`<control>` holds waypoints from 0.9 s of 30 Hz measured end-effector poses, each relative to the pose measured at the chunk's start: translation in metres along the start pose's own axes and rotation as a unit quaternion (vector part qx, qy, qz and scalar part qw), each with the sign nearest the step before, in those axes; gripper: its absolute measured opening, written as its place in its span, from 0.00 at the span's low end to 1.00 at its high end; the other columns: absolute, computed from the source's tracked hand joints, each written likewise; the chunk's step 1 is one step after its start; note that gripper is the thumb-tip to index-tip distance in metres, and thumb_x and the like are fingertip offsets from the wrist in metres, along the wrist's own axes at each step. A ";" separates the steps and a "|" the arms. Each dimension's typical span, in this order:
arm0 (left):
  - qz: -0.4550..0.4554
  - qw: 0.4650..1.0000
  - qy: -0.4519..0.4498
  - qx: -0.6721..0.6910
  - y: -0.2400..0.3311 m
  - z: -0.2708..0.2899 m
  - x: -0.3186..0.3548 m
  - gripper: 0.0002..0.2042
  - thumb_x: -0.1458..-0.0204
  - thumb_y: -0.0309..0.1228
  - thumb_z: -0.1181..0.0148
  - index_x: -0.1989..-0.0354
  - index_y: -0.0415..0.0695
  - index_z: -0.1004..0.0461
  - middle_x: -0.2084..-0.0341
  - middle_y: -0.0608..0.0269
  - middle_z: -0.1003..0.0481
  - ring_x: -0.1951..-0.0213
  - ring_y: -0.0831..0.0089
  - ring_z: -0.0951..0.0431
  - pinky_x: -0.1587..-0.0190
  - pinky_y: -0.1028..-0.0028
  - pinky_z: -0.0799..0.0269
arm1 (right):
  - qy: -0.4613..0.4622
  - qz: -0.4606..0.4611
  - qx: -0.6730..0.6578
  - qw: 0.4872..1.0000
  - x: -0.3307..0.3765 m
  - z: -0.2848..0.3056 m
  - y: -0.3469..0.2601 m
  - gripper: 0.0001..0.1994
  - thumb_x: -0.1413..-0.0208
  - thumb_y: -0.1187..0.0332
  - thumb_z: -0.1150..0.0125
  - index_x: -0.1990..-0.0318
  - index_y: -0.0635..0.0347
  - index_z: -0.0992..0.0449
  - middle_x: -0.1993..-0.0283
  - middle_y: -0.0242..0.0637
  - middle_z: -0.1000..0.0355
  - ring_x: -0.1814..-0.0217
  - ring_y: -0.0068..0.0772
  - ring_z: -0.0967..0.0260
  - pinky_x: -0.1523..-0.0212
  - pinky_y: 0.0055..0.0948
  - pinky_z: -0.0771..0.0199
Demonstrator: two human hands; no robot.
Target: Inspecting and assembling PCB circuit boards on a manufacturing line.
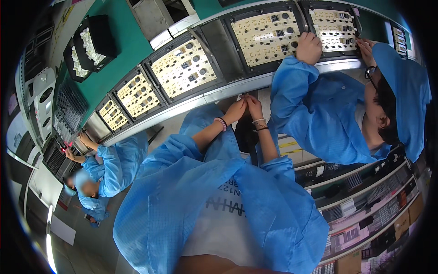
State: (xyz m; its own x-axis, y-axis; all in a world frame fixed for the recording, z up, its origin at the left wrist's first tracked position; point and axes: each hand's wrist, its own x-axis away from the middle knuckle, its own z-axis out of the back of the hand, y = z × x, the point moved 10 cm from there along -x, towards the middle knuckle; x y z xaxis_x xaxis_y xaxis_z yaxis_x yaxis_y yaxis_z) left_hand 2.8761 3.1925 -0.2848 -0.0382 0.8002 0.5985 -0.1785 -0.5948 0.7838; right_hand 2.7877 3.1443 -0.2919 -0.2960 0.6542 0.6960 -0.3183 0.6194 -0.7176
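My left hand and my right hand meet in front of my body, at the near edge of the line. The fingertips of both are pinched together and touch each other. Whatever is between them, if anything, is too small to make out. Just beyond lies a bare dark section of the line. To its left is a cream circuit board with dark round and square parts, set in a black frame. Another cream circuit board in a black frame is to the right. Neither hand touches a board.
A co-worker in blue at right has both hands at the boards. Another person works at far left. Black bins of white parts stand on the green bench top. Behind me at lower right are loaded shelves.
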 end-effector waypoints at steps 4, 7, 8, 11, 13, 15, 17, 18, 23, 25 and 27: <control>0.037 0.999 -0.027 0.014 -0.009 -0.002 0.004 0.15 0.33 0.34 0.56 0.52 0.33 0.29 0.60 0.35 0.24 0.54 0.39 0.23 0.53 0.54 0.28 | -0.004 -0.054 -0.010 0.999 0.002 -0.003 0.009 0.16 0.34 0.66 0.51 0.56 0.65 0.17 0.54 0.38 0.18 0.52 0.31 0.23 0.44 0.26 0.30; 0.035 0.999 -0.009 0.013 -0.007 0.000 0.009 0.15 0.33 0.34 0.56 0.52 0.33 0.29 0.59 0.35 0.24 0.53 0.39 0.24 0.53 0.55 0.28 | -0.019 -0.038 -0.010 0.999 0.002 -0.009 0.009 0.16 0.35 0.66 0.51 0.58 0.65 0.17 0.56 0.38 0.18 0.52 0.30 0.23 0.45 0.26 0.29; 0.033 0.999 -0.007 0.014 -0.006 -0.001 0.008 0.15 0.33 0.34 0.56 0.52 0.33 0.29 0.59 0.35 0.24 0.53 0.39 0.24 0.53 0.55 0.28 | -0.020 -0.035 -0.009 0.999 0.000 -0.008 0.010 0.16 0.35 0.66 0.51 0.58 0.65 0.17 0.56 0.38 0.18 0.52 0.30 0.23 0.45 0.26 0.29; 0.006 0.999 0.013 0.045 0.002 0.004 0.006 0.15 0.33 0.34 0.56 0.52 0.34 0.29 0.59 0.35 0.24 0.54 0.39 0.24 0.53 0.56 0.28 | -0.019 -0.032 0.005 0.999 -0.005 -0.009 0.008 0.16 0.36 0.66 0.51 0.60 0.65 0.17 0.58 0.39 0.18 0.53 0.30 0.23 0.46 0.26 0.29; 0.035 0.997 0.025 0.067 0.004 0.006 0.001 0.16 0.33 0.34 0.57 0.52 0.33 0.29 0.59 0.35 0.24 0.54 0.39 0.24 0.52 0.57 0.28 | -0.007 -0.097 -0.087 0.991 -0.010 -0.007 0.015 0.16 0.37 0.66 0.50 0.62 0.66 0.17 0.59 0.40 0.18 0.54 0.31 0.23 0.48 0.27 0.28; 0.026 0.996 0.036 0.076 0.009 0.007 0.000 0.16 0.33 0.34 0.57 0.52 0.33 0.29 0.59 0.35 0.24 0.54 0.39 0.24 0.52 0.57 0.28 | 0.006 -0.122 -0.089 0.988 -0.010 -0.006 0.017 0.16 0.37 0.66 0.50 0.62 0.67 0.17 0.60 0.41 0.19 0.55 0.31 0.23 0.48 0.27 0.28; 0.016 0.995 0.048 0.083 0.010 0.009 0.004 0.16 0.33 0.34 0.58 0.52 0.32 0.29 0.59 0.35 0.24 0.53 0.39 0.24 0.52 0.57 0.28 | 0.018 -0.146 -0.092 0.985 -0.006 -0.008 0.019 0.16 0.37 0.66 0.50 0.63 0.67 0.17 0.60 0.41 0.19 0.56 0.31 0.23 0.48 0.28 0.28; 0.016 0.996 0.035 0.075 -0.002 0.003 0.008 0.18 0.32 0.36 0.59 0.50 0.32 0.30 0.56 0.33 0.25 0.51 0.38 0.25 0.49 0.57 0.28 | 0.019 -0.154 -0.105 0.982 0.002 -0.011 0.021 0.16 0.37 0.66 0.50 0.63 0.68 0.17 0.61 0.41 0.19 0.56 0.32 0.23 0.48 0.29 0.28; -0.006 0.998 0.023 0.053 -0.003 0.002 0.012 0.20 0.31 0.37 0.59 0.47 0.31 0.31 0.53 0.31 0.26 0.49 0.38 0.26 0.47 0.56 0.29 | 0.014 -0.142 -0.073 0.987 0.008 -0.012 0.012 0.16 0.38 0.66 0.51 0.64 0.69 0.18 0.62 0.41 0.19 0.56 0.35 0.23 0.48 0.30 0.27; 0.023 0.997 0.013 0.072 0.002 0.002 0.009 0.20 0.31 0.37 0.60 0.46 0.30 0.32 0.53 0.31 0.26 0.49 0.37 0.26 0.47 0.55 0.29 | 0.010 -0.118 -0.048 0.992 0.002 -0.009 0.007 0.16 0.39 0.67 0.51 0.65 0.69 0.18 0.62 0.42 0.19 0.55 0.36 0.23 0.47 0.30 0.27; 0.034 0.997 0.019 0.074 0.003 0.003 0.014 0.20 0.31 0.36 0.60 0.46 0.30 0.32 0.53 0.31 0.26 0.49 0.37 0.26 0.47 0.55 0.29 | 0.010 -0.118 -0.037 0.992 0.006 -0.011 0.008 0.16 0.39 0.67 0.51 0.65 0.69 0.18 0.61 0.43 0.19 0.55 0.36 0.23 0.47 0.30 0.28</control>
State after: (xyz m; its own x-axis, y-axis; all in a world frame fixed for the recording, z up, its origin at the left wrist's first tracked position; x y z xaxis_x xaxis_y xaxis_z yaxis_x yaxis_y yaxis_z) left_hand 2.8779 3.2012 -0.2734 -0.0824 0.7584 0.6465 -0.0279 -0.6502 0.7592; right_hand 2.7930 3.1577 -0.2937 -0.2022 0.4947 0.8452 -0.3086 0.7869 -0.5344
